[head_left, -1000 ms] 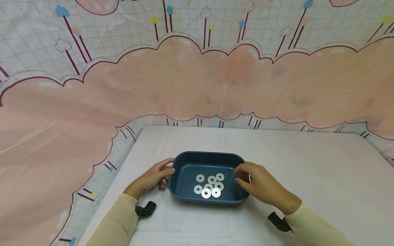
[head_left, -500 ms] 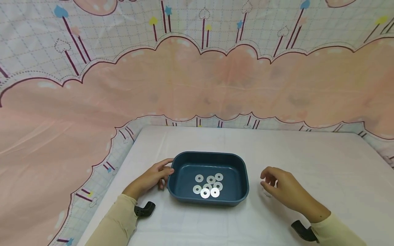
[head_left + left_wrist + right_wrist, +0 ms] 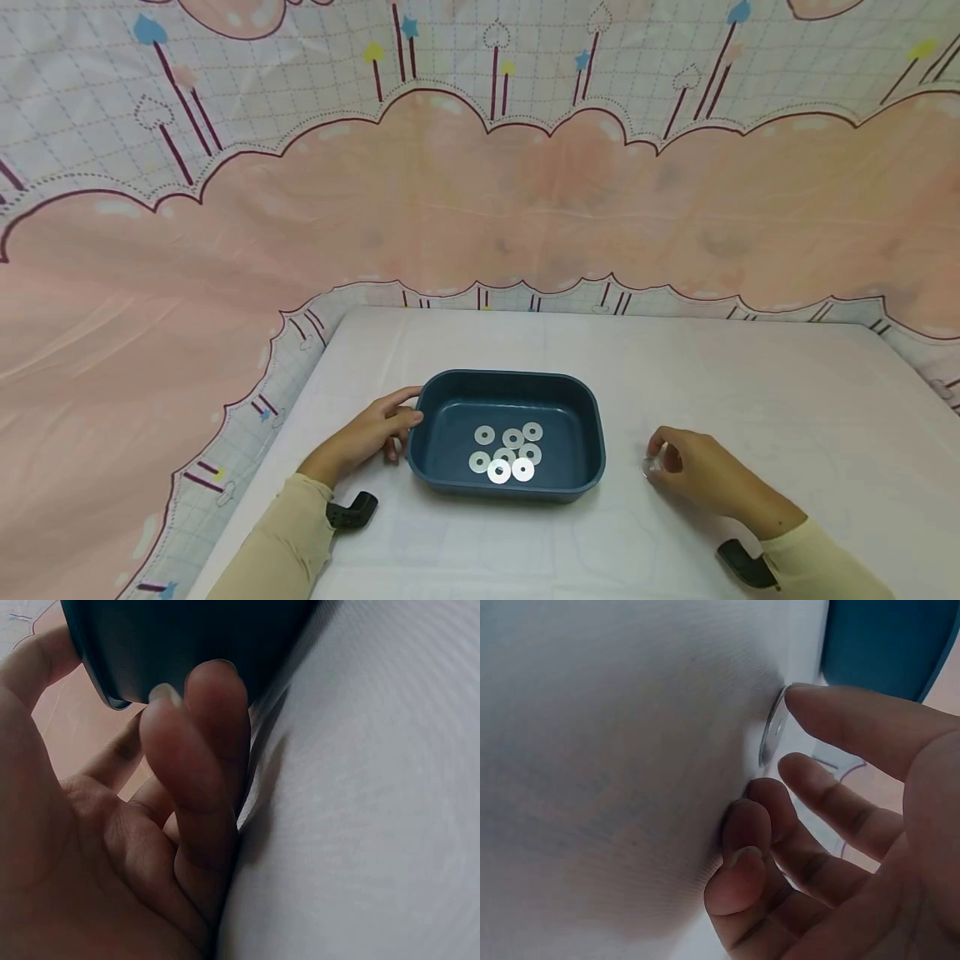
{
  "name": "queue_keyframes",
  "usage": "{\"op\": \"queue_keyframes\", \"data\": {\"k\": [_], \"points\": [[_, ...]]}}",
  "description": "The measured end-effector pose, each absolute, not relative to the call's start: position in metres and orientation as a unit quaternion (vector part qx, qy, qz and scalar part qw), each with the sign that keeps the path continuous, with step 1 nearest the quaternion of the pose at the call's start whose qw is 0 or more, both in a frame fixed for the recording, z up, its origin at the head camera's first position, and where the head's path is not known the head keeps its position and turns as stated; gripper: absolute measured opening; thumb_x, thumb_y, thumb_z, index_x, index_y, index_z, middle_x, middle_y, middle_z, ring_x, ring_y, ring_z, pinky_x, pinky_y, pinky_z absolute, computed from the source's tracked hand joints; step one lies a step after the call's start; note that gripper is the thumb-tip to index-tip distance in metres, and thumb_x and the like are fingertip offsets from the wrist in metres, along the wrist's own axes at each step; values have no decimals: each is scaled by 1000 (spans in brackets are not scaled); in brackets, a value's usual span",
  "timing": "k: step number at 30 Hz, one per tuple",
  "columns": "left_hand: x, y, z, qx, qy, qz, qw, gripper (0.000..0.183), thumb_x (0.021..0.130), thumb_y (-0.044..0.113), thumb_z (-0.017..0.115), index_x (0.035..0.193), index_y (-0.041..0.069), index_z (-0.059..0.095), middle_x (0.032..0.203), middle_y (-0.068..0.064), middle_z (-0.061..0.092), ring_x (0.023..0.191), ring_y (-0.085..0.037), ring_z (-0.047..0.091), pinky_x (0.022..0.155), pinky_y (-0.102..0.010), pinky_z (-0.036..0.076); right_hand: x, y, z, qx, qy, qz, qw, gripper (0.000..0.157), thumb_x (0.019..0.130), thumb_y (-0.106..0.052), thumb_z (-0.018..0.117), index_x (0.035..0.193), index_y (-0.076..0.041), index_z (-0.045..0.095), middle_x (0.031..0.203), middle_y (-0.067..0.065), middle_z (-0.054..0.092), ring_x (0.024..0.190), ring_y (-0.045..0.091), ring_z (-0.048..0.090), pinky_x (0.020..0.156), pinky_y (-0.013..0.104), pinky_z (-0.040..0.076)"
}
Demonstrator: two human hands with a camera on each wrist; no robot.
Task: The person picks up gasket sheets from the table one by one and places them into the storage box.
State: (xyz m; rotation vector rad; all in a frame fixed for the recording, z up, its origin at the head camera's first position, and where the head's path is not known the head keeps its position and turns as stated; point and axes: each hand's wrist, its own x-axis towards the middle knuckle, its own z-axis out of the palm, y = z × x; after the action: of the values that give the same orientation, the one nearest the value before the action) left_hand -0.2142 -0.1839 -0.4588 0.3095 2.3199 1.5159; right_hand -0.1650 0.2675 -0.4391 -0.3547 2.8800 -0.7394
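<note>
A dark blue rectangular tray [image 3: 506, 490] with rounded corners stands on the white cloth. Several silver washers [image 3: 483, 435] lie grouped on its floor. At its left side rests my left hand [image 3: 367, 437], thumb tip on the rim and index finger reaching along the far left corner. The left wrist view shows the other fingers [image 3: 217, 705] loosely bent beside the wall. To the tray's right, my right hand [image 3: 701, 467] is low over the cloth at a single washer [image 3: 774, 731]. Its thumb touches one edge; the index fingertip sits just off the opposite edge.
The white cloth-covered table [image 3: 780, 400] extends behind and to the right of the tray. A peach and white patterned sheet [image 3: 525, 200] hangs behind it and down its left side. Dark wrist cameras [image 3: 352, 510] sit under both sleeves.
My right hand has moved from the tray's right rim out to the right and down to the lone washer, with thumb and index finger drawing closer together. The left hand stays at the tray.
</note>
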Motion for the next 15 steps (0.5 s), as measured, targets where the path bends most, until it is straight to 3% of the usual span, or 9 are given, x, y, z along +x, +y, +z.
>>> {"op": "queue_keyframes", "data": {"k": [15], "points": [[-215, -184, -459, 111, 817, 536, 178, 47, 92, 38, 51, 137, 32, 38, 83, -11, 60, 56, -21, 54, 53, -35, 49, -170, 270, -438, -115, 952, -258, 115, 25, 76, -16, 73, 94, -10, 57, 72, 1, 49, 66, 13, 45, 53, 23, 38]]}}
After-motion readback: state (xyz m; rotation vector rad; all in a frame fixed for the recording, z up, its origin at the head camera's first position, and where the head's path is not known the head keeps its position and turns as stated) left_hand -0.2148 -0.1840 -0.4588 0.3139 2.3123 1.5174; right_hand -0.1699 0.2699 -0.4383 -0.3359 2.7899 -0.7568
